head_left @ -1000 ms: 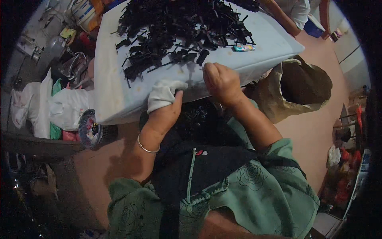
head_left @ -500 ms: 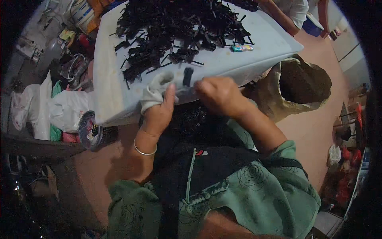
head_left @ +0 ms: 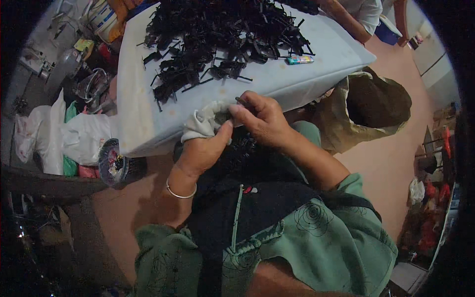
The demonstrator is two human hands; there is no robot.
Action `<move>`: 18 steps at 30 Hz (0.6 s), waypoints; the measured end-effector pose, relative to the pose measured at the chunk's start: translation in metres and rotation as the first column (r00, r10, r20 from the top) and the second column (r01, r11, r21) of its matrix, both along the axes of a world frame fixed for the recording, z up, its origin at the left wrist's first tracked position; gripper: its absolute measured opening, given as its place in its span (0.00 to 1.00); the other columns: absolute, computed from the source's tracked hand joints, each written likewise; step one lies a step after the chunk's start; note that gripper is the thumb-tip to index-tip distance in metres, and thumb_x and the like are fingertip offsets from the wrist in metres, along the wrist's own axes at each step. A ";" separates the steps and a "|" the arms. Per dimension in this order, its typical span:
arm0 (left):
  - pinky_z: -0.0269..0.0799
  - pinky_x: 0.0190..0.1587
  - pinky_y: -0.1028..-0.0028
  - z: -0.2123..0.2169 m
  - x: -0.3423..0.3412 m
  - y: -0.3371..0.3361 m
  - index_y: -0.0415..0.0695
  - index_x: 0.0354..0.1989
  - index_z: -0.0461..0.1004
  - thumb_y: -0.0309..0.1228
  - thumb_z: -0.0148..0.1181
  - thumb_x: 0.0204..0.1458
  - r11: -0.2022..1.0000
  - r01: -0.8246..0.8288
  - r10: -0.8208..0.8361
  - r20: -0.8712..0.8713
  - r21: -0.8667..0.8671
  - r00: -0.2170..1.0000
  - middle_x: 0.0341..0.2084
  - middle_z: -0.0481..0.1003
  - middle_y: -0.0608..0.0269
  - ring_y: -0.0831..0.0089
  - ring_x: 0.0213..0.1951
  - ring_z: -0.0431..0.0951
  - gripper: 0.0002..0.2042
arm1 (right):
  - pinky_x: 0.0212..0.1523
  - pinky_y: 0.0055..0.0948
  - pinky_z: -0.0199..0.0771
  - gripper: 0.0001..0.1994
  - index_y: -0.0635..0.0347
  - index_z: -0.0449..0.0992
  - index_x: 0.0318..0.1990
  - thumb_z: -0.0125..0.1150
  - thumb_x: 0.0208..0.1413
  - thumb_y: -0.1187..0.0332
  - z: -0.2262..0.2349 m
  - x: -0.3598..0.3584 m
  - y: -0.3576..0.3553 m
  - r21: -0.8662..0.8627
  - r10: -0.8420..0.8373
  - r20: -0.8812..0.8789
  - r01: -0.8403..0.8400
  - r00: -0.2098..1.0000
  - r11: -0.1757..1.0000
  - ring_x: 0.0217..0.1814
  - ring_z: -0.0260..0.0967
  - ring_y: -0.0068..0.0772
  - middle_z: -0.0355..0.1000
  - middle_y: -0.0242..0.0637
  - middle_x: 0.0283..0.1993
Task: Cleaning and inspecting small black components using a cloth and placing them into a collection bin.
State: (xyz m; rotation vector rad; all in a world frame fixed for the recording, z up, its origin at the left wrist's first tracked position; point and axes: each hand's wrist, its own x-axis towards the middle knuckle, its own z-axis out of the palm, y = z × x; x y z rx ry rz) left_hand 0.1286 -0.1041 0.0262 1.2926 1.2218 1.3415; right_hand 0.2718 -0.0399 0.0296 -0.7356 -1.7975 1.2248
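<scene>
My left hand (head_left: pixel 203 151) has its fingers wrapped in a whitish cloth (head_left: pixel 199 124), perhaps a glove, with the bare thumb bent in against them. Something dark shows at its fingertips, too small to name. Touching or almost touching it, my right hand (head_left: pixel 264 121) pinches a small dark piece (head_left: pixel 241 102) between thumb and fingers. Both hands are together just off the near edge of the white-covered table (head_left: pixel 141 106). Beyond them on the table lies a big heap of black plastic parts (head_left: pixel 213 44) with thin sticks. More dark parts (head_left: pixel 242 143) lie below my hands, over my lap.
A small colourful packet (head_left: pixel 300 60) lies right of the heap. An open brown sack (head_left: pixel 341 116) stands at the table's right. To the left are white bags (head_left: pixel 86 136) and a dark basket (head_left: pixel 110 166). Another person's arm (head_left: pixel 349 22) rests at the far right corner.
My right hand has moved slightly down and closed in on my left. The black piece that stood at my left fingertips is now mostly hidden between the hands.
</scene>
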 end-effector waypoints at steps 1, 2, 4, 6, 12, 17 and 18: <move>0.67 0.33 0.80 -0.005 -0.001 0.003 0.38 0.41 0.67 0.25 0.52 0.48 0.995 -0.058 0.066 -0.092 0.083 0.994 0.31 0.71 0.64 0.80 0.30 0.70 0.11 | 0.23 0.21 0.58 0.10 0.65 0.66 0.26 0.51 0.54 0.67 0.004 0.002 0.000 0.044 0.039 0.077 -0.043 0.996 0.998 0.23 0.52 0.15 0.58 0.31 0.17; 0.68 0.35 0.78 -0.008 -0.001 0.005 0.38 0.40 0.67 0.24 0.53 0.47 0.980 -0.107 0.137 -0.177 0.169 0.975 0.31 0.72 0.63 0.77 0.31 0.71 0.11 | 0.23 0.21 0.57 0.11 0.65 0.65 0.26 0.49 0.55 0.66 0.006 0.004 -0.001 0.084 0.073 0.156 -0.087 0.985 0.993 0.24 0.52 0.15 0.59 0.29 0.18; 0.68 0.37 0.76 -0.005 0.002 0.003 0.37 0.40 0.68 0.24 0.53 0.45 0.983 -0.119 0.145 -0.194 0.141 0.970 0.31 0.72 0.60 0.74 0.33 0.71 0.12 | 0.22 0.25 0.58 0.13 0.66 0.66 0.25 0.48 0.55 0.65 -0.004 0.001 -0.001 0.121 0.105 0.167 -0.126 0.980 0.985 0.22 0.53 0.17 0.59 0.34 0.17; 0.68 0.39 0.74 0.002 0.006 0.001 0.37 0.39 0.68 0.24 0.54 0.44 0.985 -0.128 0.149 -0.211 0.113 0.966 0.31 0.72 0.58 0.71 0.35 0.72 0.12 | 0.21 0.29 0.60 0.14 0.67 0.67 0.25 0.47 0.55 0.63 -0.009 0.001 -0.001 0.156 0.131 0.179 -0.160 0.975 0.975 0.20 0.53 0.20 0.59 0.38 0.15; 0.68 0.39 0.72 -0.002 0.003 0.001 0.38 0.38 0.68 0.24 0.53 0.43 0.939 -0.119 0.305 -0.619 0.324 0.724 0.32 0.72 0.54 0.64 0.36 0.73 0.12 | 0.27 0.21 0.59 0.15 0.66 0.67 0.27 0.43 0.58 0.63 -0.018 -0.006 -0.003 -0.154 0.189 0.107 -0.172 0.976 0.973 0.26 0.53 0.15 0.60 0.23 0.21; 0.68 0.31 0.73 -0.008 0.000 0.006 0.39 0.40 0.65 0.25 0.52 0.47 0.923 -0.128 0.242 -0.290 0.363 0.926 0.28 0.70 0.62 0.72 0.30 0.71 0.11 | 0.26 0.30 0.63 0.14 0.67 0.69 0.29 0.49 0.55 0.62 -0.011 -0.002 0.002 0.022 0.106 0.072 -0.108 0.992 0.994 0.24 0.60 0.24 0.65 0.42 0.20; 0.68 0.31 0.73 -0.005 -0.002 0.005 0.39 0.40 0.65 0.25 0.52 0.47 0.923 -0.128 0.242 -0.290 0.363 0.926 0.28 0.70 0.62 0.72 0.30 0.71 0.11 | 0.30 0.25 0.64 0.10 0.67 0.69 0.33 0.49 0.55 0.66 -0.005 0.001 0.001 0.039 0.112 0.091 -0.116 0.990 0.992 0.28 0.60 0.20 0.67 0.37 0.24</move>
